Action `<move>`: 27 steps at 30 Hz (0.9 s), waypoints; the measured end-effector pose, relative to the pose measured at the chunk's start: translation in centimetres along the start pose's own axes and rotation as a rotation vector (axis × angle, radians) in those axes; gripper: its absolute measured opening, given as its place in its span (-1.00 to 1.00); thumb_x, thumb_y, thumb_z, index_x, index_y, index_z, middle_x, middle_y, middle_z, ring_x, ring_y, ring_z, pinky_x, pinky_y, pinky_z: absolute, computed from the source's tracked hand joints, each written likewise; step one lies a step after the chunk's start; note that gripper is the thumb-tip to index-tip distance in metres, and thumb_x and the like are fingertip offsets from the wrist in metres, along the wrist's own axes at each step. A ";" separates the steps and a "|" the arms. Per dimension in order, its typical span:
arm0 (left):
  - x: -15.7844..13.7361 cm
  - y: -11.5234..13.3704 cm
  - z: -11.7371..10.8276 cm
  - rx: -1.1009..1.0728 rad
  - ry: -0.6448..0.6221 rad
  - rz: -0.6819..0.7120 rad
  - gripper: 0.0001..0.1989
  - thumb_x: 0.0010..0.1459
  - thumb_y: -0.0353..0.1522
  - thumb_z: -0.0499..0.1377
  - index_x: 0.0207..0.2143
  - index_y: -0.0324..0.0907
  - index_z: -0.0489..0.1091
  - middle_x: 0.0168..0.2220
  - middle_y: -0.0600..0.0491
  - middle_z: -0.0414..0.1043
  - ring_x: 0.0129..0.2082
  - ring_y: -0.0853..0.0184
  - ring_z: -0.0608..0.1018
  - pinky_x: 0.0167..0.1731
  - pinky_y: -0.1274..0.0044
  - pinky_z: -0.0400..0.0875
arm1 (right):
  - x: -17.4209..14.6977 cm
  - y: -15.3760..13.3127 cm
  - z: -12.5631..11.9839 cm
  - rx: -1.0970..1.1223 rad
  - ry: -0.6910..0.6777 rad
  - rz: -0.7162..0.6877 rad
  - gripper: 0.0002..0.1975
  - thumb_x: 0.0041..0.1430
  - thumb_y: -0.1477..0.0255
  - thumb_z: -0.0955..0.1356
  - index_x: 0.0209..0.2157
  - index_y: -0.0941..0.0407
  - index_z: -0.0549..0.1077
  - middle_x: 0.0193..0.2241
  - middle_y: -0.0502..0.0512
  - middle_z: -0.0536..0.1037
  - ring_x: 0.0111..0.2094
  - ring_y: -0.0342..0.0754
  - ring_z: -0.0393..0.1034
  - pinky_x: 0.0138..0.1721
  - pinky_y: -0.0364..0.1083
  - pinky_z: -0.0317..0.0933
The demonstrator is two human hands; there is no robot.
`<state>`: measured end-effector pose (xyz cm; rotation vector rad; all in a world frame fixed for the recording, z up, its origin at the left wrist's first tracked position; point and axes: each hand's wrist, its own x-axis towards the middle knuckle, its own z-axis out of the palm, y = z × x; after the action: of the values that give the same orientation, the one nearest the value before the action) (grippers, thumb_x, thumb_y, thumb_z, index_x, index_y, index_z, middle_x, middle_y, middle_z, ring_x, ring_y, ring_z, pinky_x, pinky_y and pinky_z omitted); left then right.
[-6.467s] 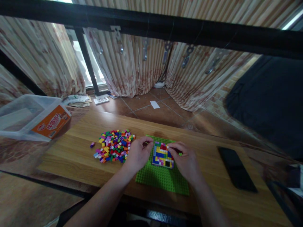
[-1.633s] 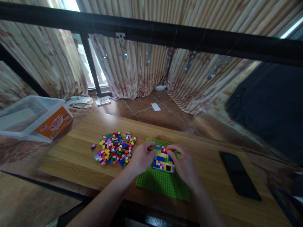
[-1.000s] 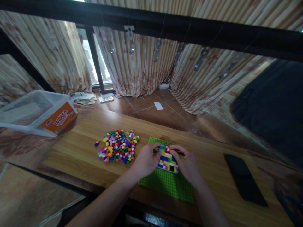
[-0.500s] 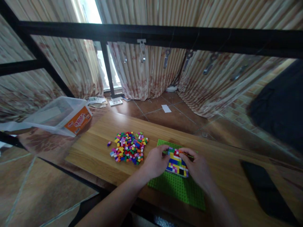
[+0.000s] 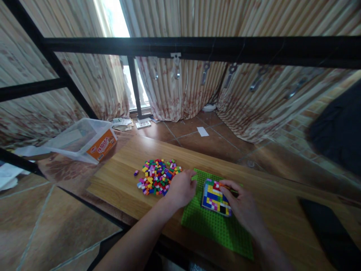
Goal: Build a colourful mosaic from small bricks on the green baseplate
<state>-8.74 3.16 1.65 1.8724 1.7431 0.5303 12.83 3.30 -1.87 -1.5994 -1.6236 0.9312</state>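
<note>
I have the L hand (image 5: 182, 188) over the left edge of the green baseplate (image 5: 216, 229), btwn the brick panel on its right & the loose brick pile (image 5: 159, 177) on its left; thumb & fingers are parted, so I read it as released. It covers a bit of the pile's right side from my cam; can't tell if it touches any pcs there. R hand (image 5: 244, 205) is at the panel's far right corner, thumb & forefinger close tog. w/ an orange pc (image 5: 225, 184) showing at the tips. I can't tell whether they're grasping that pc or just resting on it. The brick panel (image 5: 214, 197) itself, multicol. (blue, yellow, white, red, etc.), sits on the far half of the baseplate, w/ bare green studs on its near side. All of this is on the wood table (image 5: 113, 177). One purple pc (image 5: 136, 173) lies apart, just left of the pile. Far right of R hand, near the table's right end, I've a dark flat slab (image 5: 324, 226), approx. phone-shaped. Off the table's left end is a clear plastic bin (image 5: 80, 152) w/ an orange label (image 5: 103, 146). Beyond the table: brown floor tiles, a white paper (image 5: 202, 131) & striped curtains (image 5: 180, 94) behind a black bar (image 5: 197, 49).
</note>
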 end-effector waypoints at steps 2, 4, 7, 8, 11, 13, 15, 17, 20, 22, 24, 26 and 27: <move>0.1 -0.7 -1.0 0.119 0.018 -0.005 -0.70 0.17 -0.47 0.04 -0.13 -0.18 0.50 -0.19 -0.08 0.57 -0.20 0.21 0.59 -0.18 0.46 0.43 | 0.0 0.1 0.0 0.000 -0.006 0.004 -0.63 0.13 0.10 0.32 -0.18 0.04 0.55 -0.18 0.11 0.62 -0.20 0.09 0.51 -0.12 0.06 0.33; 0.2 -1.5 -2.2 0.239 0.063 -0.050 -0.72 0.15 -0.49 0.04 -0.18 -0.19 0.50 -0.17 -0.10 0.56 -0.14 0.17 0.58 -0.14 0.43 0.41 | 0.0 0.1 0.0 0.005 -0.011 0.008 -0.63 0.13 0.10 0.32 -0.18 0.04 0.55 -0.18 0.11 0.62 -0.21 0.09 0.51 -0.13 0.06 0.34; 0.3 -2.5 -3.7 0.385 0.081 -0.133 -0.79 0.14 -0.45 0.10 -0.21 -0.20 0.49 -0.14 -0.12 0.54 -0.08 0.14 0.55 -0.08 0.42 0.38 | 0.0 0.1 0.0 0.009 -0.006 0.012 -0.63 0.13 0.11 0.32 -0.17 0.04 0.56 -0.17 0.12 0.62 -0.22 0.09 0.51 -0.14 0.05 0.34; 0.3 -2.8 -4.0 0.423 0.083 -0.158 -0.81 0.14 -0.42 0.12 -0.21 -0.20 0.48 -0.14 -0.12 0.54 -0.08 0.13 0.55 -0.08 0.42 0.38 | 0.0 0.1 0.0 0.011 -0.007 0.010 -0.63 0.13 0.11 0.32 -0.18 0.04 0.56 -0.17 0.12 0.62 -0.22 0.09 0.51 -0.15 0.05 0.34; 0.3 -3.2 -4.4 0.506 0.062 -0.193 -0.80 0.13 -0.34 0.17 -0.21 -0.23 0.47 -0.14 -0.15 0.53 -0.08 0.11 0.55 -0.09 0.42 0.39 | 0.0 0.1 0.0 0.015 -0.013 0.007 -0.63 0.13 0.11 0.33 -0.17 0.04 0.56 -0.18 0.11 0.63 -0.22 0.09 0.52 -0.15 0.05 0.35; 0.2 -3.2 -4.3 0.527 0.056 -0.203 -0.80 0.14 -0.34 0.17 -0.21 -0.24 0.46 -0.16 -0.15 0.53 -0.09 0.12 0.56 -0.11 0.43 0.40 | 0.1 0.2 0.0 0.012 -0.017 0.009 -0.63 0.13 0.11 0.33 -0.18 0.04 0.56 -0.18 0.11 0.63 -0.21 0.09 0.52 -0.15 0.05 0.34; 0.3 -3.2 -4.1 0.532 0.064 -0.210 -0.81 0.15 -0.35 0.15 -0.21 -0.24 0.46 -0.18 -0.14 0.54 -0.09 0.13 0.57 -0.14 0.44 0.41 | 0.1 0.2 0.0 0.008 -0.020 0.015 -0.64 0.13 0.10 0.33 -0.18 0.04 0.56 -0.18 0.12 0.63 -0.22 0.09 0.52 -0.14 0.04 0.34; 0.3 -3.3 -4.0 0.533 0.057 -0.216 -0.81 0.16 -0.34 0.15 -0.21 -0.23 0.46 -0.19 -0.13 0.54 -0.10 0.13 0.57 -0.17 0.44 0.42 | 0.1 0.2 0.0 0.003 -0.014 0.017 -0.64 0.13 0.10 0.33 -0.19 0.04 0.56 -0.17 0.12 0.62 -0.22 0.08 0.51 -0.14 0.04 0.33; 0.4 -3.5 -4.0 0.544 0.030 -0.220 -0.81 0.17 -0.33 0.15 -0.20 -0.22 0.46 -0.20 -0.13 0.54 -0.12 0.12 0.58 -0.19 0.43 0.41 | 0.0 0.1 -0.1 -0.004 -0.013 0.017 -0.64 0.13 0.10 0.33 -0.19 0.03 0.56 -0.17 0.11 0.62 -0.22 0.08 0.51 -0.14 0.04 0.33; 0.5 -3.6 -4.0 0.550 0.025 -0.219 -0.82 0.18 -0.36 0.13 -0.20 -0.22 0.45 -0.20 -0.13 0.54 -0.12 0.13 0.58 -0.20 0.44 0.41 | 0.0 -0.1 -0.1 -0.004 -0.020 0.017 -0.64 0.13 0.10 0.33 -0.19 0.03 0.56 -0.17 0.11 0.62 -0.22 0.08 0.51 -0.14 0.04 0.33; 0.5 -3.6 -4.0 0.549 0.031 -0.215 -0.83 0.18 -0.39 0.11 -0.21 -0.22 0.44 -0.20 -0.12 0.54 -0.12 0.13 0.58 -0.20 0.44 0.40 | 0.0 -0.3 -0.2 -0.008 -0.018 0.016 -0.64 0.12 0.10 0.33 -0.20 0.03 0.56 -0.18 0.11 0.62 -0.21 0.09 0.51 -0.13 0.04 0.33; 0.5 -3.5 -3.9 0.535 0.036 -0.209 -0.83 0.18 -0.40 0.10 -0.20 -0.22 0.44 -0.19 -0.12 0.54 -0.11 0.13 0.57 -0.18 0.44 0.39 | 0.0 -0.5 -0.2 -0.015 -0.004 0.010 -0.65 0.12 0.11 0.33 -0.21 0.03 0.57 -0.18 0.11 0.62 -0.20 0.09 0.51 -0.12 0.05 0.32; 0.5 -3.5 -3.9 0.520 0.043 -0.202 -0.82 0.18 -0.40 0.11 -0.18 -0.22 0.43 -0.18 -0.11 0.54 -0.11 0.14 0.57 -0.17 0.45 0.38 | 0.0 -0.6 -0.2 -0.015 0.002 0.005 -0.65 0.12 0.11 0.33 -0.22 0.03 0.57 -0.19 0.11 0.62 -0.20 0.09 0.51 -0.12 0.05 0.33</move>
<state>-13.80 4.18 2.57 1.9847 2.2252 0.0355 12.67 3.31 -1.26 -1.6151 -1.6292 0.9222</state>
